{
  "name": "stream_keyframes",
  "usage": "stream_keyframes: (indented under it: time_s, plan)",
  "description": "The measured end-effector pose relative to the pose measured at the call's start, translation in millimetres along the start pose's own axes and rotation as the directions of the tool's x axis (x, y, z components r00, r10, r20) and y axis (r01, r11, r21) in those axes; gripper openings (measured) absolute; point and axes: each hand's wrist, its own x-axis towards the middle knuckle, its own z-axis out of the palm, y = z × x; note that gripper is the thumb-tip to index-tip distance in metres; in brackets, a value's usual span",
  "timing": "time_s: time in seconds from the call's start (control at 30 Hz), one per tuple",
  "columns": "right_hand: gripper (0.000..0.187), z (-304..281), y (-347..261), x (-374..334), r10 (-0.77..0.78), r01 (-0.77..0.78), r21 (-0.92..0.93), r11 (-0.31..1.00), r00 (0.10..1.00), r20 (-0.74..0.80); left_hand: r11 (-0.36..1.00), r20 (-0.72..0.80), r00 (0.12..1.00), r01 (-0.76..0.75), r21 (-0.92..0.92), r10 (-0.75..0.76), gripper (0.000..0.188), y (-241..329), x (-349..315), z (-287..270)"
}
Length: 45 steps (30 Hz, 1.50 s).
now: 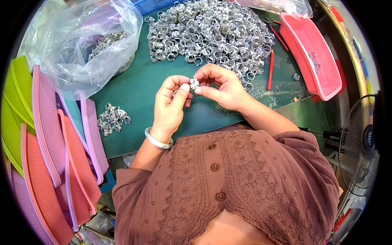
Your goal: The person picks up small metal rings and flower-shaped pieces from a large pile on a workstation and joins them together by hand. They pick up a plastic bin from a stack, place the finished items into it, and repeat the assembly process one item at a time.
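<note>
Above the green table my left hand (172, 98) pinches a silver ring with a cluster-like top (194, 83) between thumb and fingers. My right hand (222, 87) closes on the same ring from the other side, thumb and index finger at its edge. Part of a metal band (174, 93) shows among my left fingers; whether it belongs to a second ring I cannot tell. Just beyond my hands rises a large heap of silver rings (208, 30). A small pile of rings (112, 119) lies left of my left wrist.
Stacked purple, green and orange baskets (49, 122) stand at the left, below a clear plastic bag (98, 67) of rings. A pink basket (302, 53) with a few pieces stands right, by red pencils (270, 70). A black fan (355, 143) is at far right.
</note>
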Motion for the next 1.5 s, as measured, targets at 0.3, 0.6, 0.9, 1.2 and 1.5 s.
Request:
stream_keyframes:
  time_s: [0.3,0.6,0.9,1.2,1.5]
  plan:
    - [0.021,0.5,-0.7,0.0,0.012,-0.012,0.020,1.000,1.000,-0.006,1.000,-0.002,1.000,0.009,-0.015,-0.009,0.011,0.2,-0.4,-0.1]
    - [0.020,1.3,-1.8,0.2,0.020,-0.020,0.019,1.000,1.000,-0.010,1.000,0.001,1.000,0.012,-0.018,-0.012,0.009,-0.4,-0.4,-0.6]
    - [0.020,1.2,-1.9,0.4,0.014,-0.014,0.022,1.000,1.000,-0.006,1.000,0.009,1.000,-0.001,-0.001,0.002,0.008,1.1,-1.6,1.1]
    - [0.021,1.3,-2.3,0.7,0.016,-0.015,0.010,1.000,1.000,-0.007,1.000,0.004,1.000,0.005,0.020,-0.005,0.010,1.8,-1.6,1.4]
    - [0.021,1.9,-2.0,1.5,0.016,-0.016,0.004,1.000,1.000,-0.004,0.999,0.002,1.000,0.014,0.030,-0.014,0.011,2.0,-2.0,-0.3]
